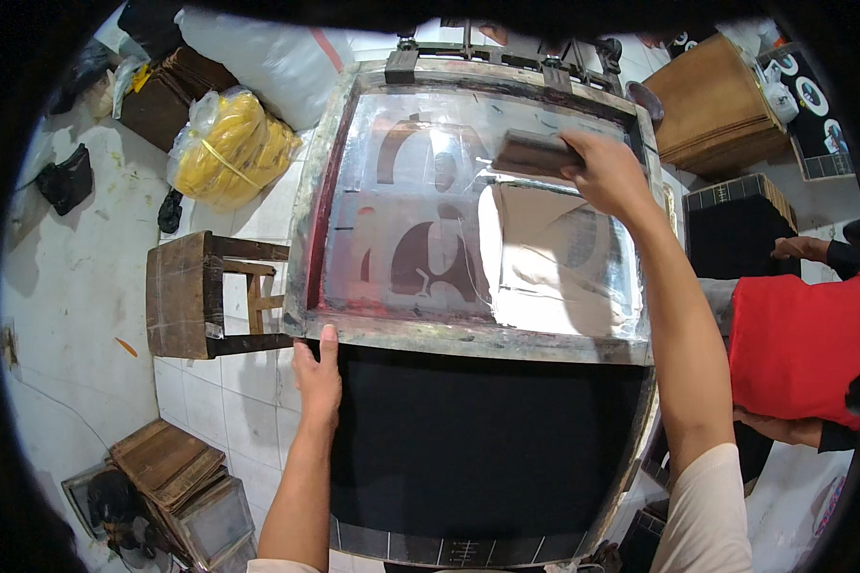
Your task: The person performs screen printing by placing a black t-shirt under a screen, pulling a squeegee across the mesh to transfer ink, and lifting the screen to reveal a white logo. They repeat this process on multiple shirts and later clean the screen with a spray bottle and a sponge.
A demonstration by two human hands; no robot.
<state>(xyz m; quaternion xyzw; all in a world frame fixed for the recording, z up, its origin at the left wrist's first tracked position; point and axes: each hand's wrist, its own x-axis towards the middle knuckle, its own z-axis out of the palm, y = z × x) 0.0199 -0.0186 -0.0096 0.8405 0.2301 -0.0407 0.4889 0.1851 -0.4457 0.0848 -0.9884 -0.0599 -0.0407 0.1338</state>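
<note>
A screen printing frame (478,342) with a worn, ink-stained rim lies before me, its mesh showing curved dark shapes. My right hand (607,175) grips a brown squeegee (533,155) near the far right part of the mesh. White ink (535,310) covers much of the mesh's right side, on the near side of the squeegee. At the frame's near left corner, my left hand (317,380) holds the edge, thumb pointing up and fingertips partly hidden. Black cloth (482,444) lies flat on a board under and in front of the frame.
Hinge clamps (401,62) hold the frame's far side. A wooden stool (187,296) and a yellow wrapped bundle (231,148) are at left. Stacked boards (172,463) sit lower left. A person in red (797,349) works at right beside another black-covered board (735,239).
</note>
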